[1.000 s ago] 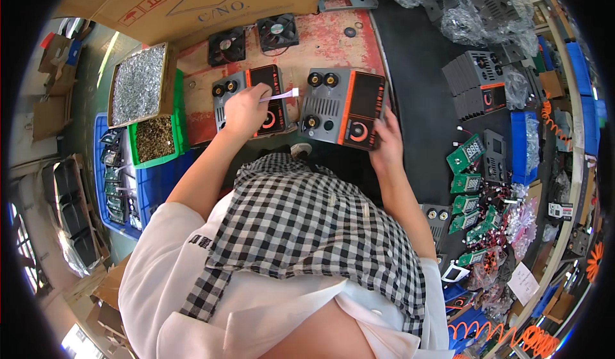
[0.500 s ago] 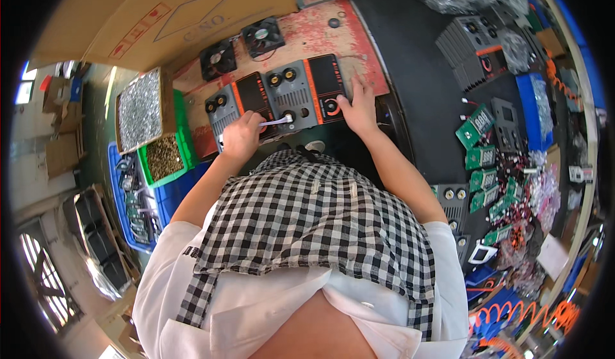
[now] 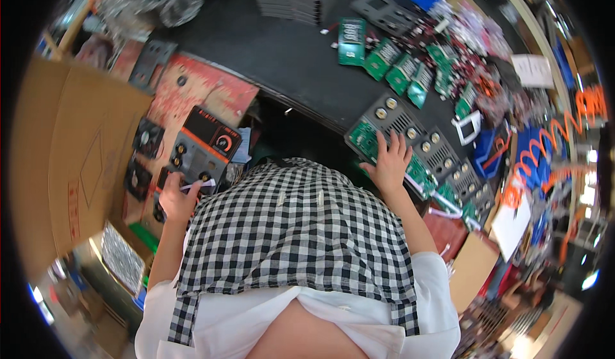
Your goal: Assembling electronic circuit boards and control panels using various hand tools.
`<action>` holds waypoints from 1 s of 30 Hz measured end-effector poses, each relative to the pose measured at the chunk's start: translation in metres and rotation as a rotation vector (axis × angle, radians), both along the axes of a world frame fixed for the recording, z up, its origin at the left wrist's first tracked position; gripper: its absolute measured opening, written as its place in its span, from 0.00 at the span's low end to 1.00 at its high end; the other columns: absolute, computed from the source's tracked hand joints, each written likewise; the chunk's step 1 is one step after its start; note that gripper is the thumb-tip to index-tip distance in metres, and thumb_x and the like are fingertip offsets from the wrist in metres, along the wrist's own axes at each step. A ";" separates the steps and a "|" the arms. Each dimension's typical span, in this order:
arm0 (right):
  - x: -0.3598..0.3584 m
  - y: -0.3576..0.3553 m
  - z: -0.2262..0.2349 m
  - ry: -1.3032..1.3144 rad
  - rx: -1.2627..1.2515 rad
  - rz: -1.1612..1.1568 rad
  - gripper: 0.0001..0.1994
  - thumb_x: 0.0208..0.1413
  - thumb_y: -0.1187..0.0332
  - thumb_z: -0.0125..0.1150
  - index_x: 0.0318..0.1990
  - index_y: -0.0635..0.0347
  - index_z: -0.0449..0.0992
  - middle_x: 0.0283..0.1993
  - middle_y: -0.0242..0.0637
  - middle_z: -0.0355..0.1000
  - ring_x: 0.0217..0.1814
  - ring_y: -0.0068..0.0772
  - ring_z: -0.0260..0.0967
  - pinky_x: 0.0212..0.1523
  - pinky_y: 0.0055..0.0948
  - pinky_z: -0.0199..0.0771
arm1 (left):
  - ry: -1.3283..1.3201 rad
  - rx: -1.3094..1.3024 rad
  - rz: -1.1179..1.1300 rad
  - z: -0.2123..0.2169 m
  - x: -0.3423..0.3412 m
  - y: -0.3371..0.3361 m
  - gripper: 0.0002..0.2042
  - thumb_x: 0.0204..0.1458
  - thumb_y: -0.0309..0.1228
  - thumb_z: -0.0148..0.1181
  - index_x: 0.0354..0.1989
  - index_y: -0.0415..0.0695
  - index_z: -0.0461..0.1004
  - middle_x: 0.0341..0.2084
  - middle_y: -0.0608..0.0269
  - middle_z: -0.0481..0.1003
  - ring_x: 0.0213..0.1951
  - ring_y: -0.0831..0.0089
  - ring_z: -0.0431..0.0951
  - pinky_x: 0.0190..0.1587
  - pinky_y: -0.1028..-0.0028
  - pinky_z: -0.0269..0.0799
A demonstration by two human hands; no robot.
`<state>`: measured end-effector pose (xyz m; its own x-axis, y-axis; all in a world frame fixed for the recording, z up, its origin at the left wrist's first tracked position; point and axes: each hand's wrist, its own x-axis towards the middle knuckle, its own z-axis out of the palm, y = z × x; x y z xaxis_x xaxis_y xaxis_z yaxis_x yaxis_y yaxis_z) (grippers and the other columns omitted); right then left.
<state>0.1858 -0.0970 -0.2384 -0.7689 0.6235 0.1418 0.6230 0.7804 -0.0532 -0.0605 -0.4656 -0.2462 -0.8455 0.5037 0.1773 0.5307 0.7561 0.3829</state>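
Observation:
My left hand (image 3: 176, 200) is closed round the handle of a slim, pale wrench (image 3: 200, 184). The wrench's far end lies over the lower part of a grey front panel (image 3: 204, 151) with an orange stripe, a black face, a dial and round brass sockets. A second panel beside it is partly hidden by this hand. Off to the right, my right hand (image 3: 388, 165) has its fingers spread above a row of grey panels (image 3: 400, 121) fitted with green circuit boards (image 3: 364, 137). Whether the fingertips touch a panel cannot be made out.
The panels on the left rest on a worn red board (image 3: 214, 80). Two black fans (image 3: 148, 137) lie by a large cardboard box (image 3: 54, 160). Loose green boards (image 3: 351, 42) with wires spread over the dark bench (image 3: 269, 55). A panel stack (image 3: 295, 0) stands at the back.
My view and body have swung right. My right hand has left the striped panel and reached over the row of panels with circuit boards. My left hand keeps the wrench by the striped panels.

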 end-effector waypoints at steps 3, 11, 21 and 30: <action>0.007 0.002 -0.007 -0.036 -0.013 -0.141 0.40 0.24 0.61 0.68 0.52 0.46 0.57 0.51 0.42 0.54 0.56 0.46 0.49 0.50 0.55 0.49 | 0.038 0.133 -0.221 0.009 -0.028 0.056 0.14 0.31 0.34 0.64 0.25 0.42 0.67 0.21 0.60 0.68 0.24 0.62 0.70 0.24 0.70 0.64; -0.017 -0.018 0.052 0.296 -0.432 -0.186 0.27 0.31 0.68 0.56 0.46 0.52 0.60 0.40 0.41 0.61 0.40 0.40 0.63 0.38 0.33 0.65 | 0.032 0.376 -0.510 0.024 -0.062 0.179 0.18 0.29 0.33 0.65 0.31 0.43 0.69 0.20 0.61 0.69 0.25 0.66 0.71 0.27 0.74 0.66; -0.154 -0.022 -0.014 1.174 -2.101 -0.463 0.16 0.53 0.63 0.37 0.46 0.60 0.61 0.48 0.42 0.63 0.50 0.38 0.59 0.53 0.42 0.54 | -0.369 0.549 -0.520 0.007 -0.042 0.221 0.07 0.47 0.27 0.48 0.33 0.43 0.71 0.26 0.58 0.72 0.27 0.68 0.72 0.28 0.74 0.65; -0.088 0.012 -0.020 0.411 -0.767 -0.201 0.28 0.44 0.60 0.54 0.51 0.66 0.55 0.43 0.46 0.64 0.36 0.36 0.68 0.40 0.30 0.66 | 0.170 0.261 -0.755 0.005 -0.007 0.257 0.12 0.38 0.28 0.54 0.35 0.48 0.71 0.40 0.63 0.68 0.43 0.63 0.68 0.37 0.70 0.68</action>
